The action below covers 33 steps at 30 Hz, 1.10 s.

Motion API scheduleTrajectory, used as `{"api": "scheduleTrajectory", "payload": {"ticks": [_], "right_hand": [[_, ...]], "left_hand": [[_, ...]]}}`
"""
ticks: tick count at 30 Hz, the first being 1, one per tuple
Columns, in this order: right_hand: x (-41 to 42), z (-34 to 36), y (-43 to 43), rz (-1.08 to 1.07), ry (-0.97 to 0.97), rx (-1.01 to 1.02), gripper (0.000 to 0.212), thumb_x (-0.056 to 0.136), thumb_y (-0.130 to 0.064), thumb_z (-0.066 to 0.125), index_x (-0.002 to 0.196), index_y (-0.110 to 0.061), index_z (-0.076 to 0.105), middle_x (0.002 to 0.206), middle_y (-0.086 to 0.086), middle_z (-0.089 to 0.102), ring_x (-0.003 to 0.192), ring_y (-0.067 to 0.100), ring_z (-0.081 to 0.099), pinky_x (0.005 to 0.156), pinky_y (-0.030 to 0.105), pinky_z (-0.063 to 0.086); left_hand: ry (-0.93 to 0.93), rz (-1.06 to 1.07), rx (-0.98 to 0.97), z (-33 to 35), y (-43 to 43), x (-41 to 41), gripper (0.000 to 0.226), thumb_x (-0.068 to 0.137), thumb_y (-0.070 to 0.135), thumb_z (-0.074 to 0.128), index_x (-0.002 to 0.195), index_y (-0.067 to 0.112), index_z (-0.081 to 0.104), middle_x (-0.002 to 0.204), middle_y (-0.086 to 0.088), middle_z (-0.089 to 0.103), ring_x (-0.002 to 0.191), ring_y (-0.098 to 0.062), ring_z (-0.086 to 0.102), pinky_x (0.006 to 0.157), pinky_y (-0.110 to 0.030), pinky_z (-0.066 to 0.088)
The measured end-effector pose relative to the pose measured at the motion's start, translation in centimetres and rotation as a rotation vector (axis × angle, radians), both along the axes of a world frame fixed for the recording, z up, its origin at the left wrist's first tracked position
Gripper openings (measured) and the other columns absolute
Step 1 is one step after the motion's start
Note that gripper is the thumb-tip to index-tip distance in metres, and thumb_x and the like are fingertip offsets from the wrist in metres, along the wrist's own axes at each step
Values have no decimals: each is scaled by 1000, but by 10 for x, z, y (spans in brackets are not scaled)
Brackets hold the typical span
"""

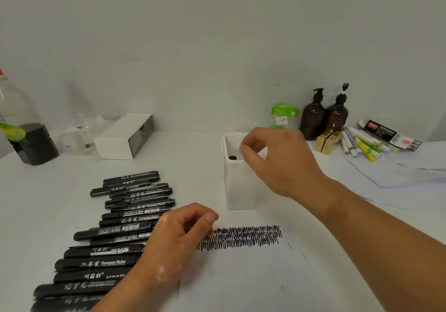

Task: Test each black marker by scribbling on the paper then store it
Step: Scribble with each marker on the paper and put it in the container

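**Hovering over the holder with one marker stored**

Standing at the far left of the white counter is a large clear plastic bottle with dark liquid in its lower part. Beside it, against the wall, lies a white rectangular box. In front of them, a long row of capped black markers lies side by side, running from mid-counter down toward the near edge.

The left hand rests at the right ends of those markers and on the left edge of a sheet of white paper. Its grip is released: the fingers are loosely curled and hold nothing. Dense black zigzag scribbles run across the top of the paper, starting just beside the fingertips.

Behind the paper stands a tall white rectangular plastic holder. The round black end of a stored marker shows in its left corner. The right hand hangs over the holder's mouth, fingers bent and grip released, with nothing seen between them.

Farther right, near the wall, are a green packet, two brown pump bottles and a loose pile of coloured pens.
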State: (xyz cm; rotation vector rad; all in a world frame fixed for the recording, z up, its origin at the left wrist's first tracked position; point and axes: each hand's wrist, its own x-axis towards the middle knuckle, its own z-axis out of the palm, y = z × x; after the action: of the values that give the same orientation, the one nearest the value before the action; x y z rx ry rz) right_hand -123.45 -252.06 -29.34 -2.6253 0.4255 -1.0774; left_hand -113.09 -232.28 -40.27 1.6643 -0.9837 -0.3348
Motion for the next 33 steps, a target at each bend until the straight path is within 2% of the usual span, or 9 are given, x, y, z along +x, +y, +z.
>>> {"api": "scheduleTrajectory", "payload": {"ticks": [3,5,10,14,17,19,23,27,33], "right_hand": [[-33,-12,0,16,-33,13,7,87,-27,69,82,-30,72,72,-15,71,70,-3,64,70,9,45],[-57,-33,3,24,21,74,9,86,-26,70,79,-32,71,70,-18,69,70,-8,62,66,2,40],[-93,-94,12,20,200,202,15,82,-20,76,73,-31,71,64,-20,67,65,-3,62,62,5,40],[-101,-112,15,32,214,241,15,82,-20,76,74,-31,71,62,-16,66,62,6,63,62,11,45],[-102,-113,17,55,201,246,15,80,-23,74,72,-34,69,63,-15,64,63,8,61,61,11,43],[-102,-114,21,78,207,245,17,80,-24,73,71,-37,67,63,-15,63,62,8,60,61,12,43],[-97,-115,30,109,206,246,19,77,-24,76,69,-38,66,61,-13,61,62,7,59,64,13,43],[-95,-115,41,145,227,210,20,76,-19,79,69,-35,67,54,-11,57,63,10,58,70,16,44],[-99,-114,38,123,227,200,21,78,-19,79,70,-35,68,52,-11,56,69,14,57,71,16,43]], "left_hand": [[-30,2,17,0,0,-1,28,82,57,57,91,36,74,75,5,73,61,-4,61,58,-16,48],[-54,7,25,0,0,-3,26,83,56,58,91,37,73,75,5,73,61,-4,61,58,-17,50],[-150,25,68,8,1,-11,8,91,37,65,89,35,73,74,2,71,67,-21,64,61,-32,53],[-350,-27,218,25,20,-10,6,91,33,67,90,35,72,79,16,70,68,-7,62,58,-11,46],[-544,5,332,36,59,-7,8,89,24,70,90,32,72,82,25,66,72,2,60,61,-5,42],[-587,47,420,40,94,-3,15,86,19,74,91,33,71,81,24,64,78,1,62,66,-7,46],[-710,164,584,44,149,4,22,77,26,82,93,34,70,86,24,62,82,2,60,73,-18,51],[-737,160,625,38,162,1,24,76,30,83,96,35,70,88,25,60,84,5,56,72,-15,47],[-725,125,641,21,159,-5,22,81,29,78,100,37,71,94,26,57,89,2,55,76,-20,48]]}}
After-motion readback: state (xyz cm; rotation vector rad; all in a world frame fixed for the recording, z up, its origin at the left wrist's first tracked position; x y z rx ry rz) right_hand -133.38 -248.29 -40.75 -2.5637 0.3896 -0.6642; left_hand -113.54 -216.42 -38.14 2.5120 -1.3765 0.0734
